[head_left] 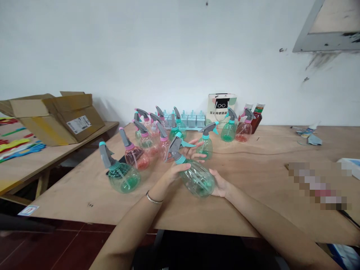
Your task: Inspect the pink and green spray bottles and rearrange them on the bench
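Observation:
A clear green spray bottle [198,179] with a grey and teal trigger head is tilted in front of me, its head to the upper left. Around its neck is my left hand [174,171], thumb on the near side and fingers spread behind the trigger. My right hand [221,184] cups the bottle's base, its fingers partly hidden behind it. Left of my hands, another green spray bottle [123,178] stands on the table, with a pink one [137,155] behind it. Close behind the held bottle is a green spray bottle [206,146].
Several more pink and green spray bottles stand behind, near a pale blue rack [194,122]. A paper bag [221,108] and dark red bottles [256,118] are by the wall. A cardboard box [56,120] sits on the left table. Small items [311,133] lie at right.

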`<act>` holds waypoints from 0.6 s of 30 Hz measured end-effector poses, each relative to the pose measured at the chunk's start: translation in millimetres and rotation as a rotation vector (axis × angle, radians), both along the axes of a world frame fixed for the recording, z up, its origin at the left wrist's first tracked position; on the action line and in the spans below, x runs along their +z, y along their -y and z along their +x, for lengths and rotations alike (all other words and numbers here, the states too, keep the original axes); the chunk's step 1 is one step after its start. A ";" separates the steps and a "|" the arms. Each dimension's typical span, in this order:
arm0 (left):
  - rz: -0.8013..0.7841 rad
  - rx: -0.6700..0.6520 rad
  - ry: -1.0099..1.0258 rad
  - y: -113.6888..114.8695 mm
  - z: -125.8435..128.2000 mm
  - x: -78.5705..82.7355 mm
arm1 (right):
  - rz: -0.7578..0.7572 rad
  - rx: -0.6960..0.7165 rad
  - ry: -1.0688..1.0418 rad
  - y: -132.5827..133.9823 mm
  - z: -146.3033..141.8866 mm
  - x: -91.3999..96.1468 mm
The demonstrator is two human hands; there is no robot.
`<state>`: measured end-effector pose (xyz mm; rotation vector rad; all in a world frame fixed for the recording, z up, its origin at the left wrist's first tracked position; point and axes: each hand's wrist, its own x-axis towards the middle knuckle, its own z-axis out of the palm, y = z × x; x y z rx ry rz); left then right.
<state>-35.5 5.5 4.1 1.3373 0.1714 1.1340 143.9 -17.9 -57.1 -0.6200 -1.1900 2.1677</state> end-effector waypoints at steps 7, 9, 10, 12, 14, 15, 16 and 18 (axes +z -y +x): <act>-0.079 0.006 -0.038 -2.6 -6.0 3.2 | 0.584 -0.699 0.344 -24.6 18.4 8.4; -0.069 0.000 -0.058 0.1 -3.0 4.1 | 0.791 -0.914 0.527 -36.6 32.8 7.8; -0.057 -0.004 -0.075 2.0 -0.8 4.4 | 0.859 -0.964 0.623 -42.5 39.9 5.9; -0.037 -0.027 -0.118 6.3 3.9 4.4 | 0.902 -0.982 0.758 -52.6 51.2 0.5; -0.021 -0.063 -0.159 10.7 8.0 3.7 | 0.860 -0.961 0.795 -59.0 56.5 -5.2; -0.016 -0.084 -0.177 12.7 9.5 3.3 | 0.836 -0.947 0.788 -60.6 56.9 -7.5; -0.018 -0.103 -0.193 14.4 10.8 2.8 | 0.825 -0.928 0.778 -61.2 56.2 -9.2; -0.038 -0.119 -0.211 16.9 12.5 1.8 | 0.830 -0.891 0.761 -60.3 53.0 -10.9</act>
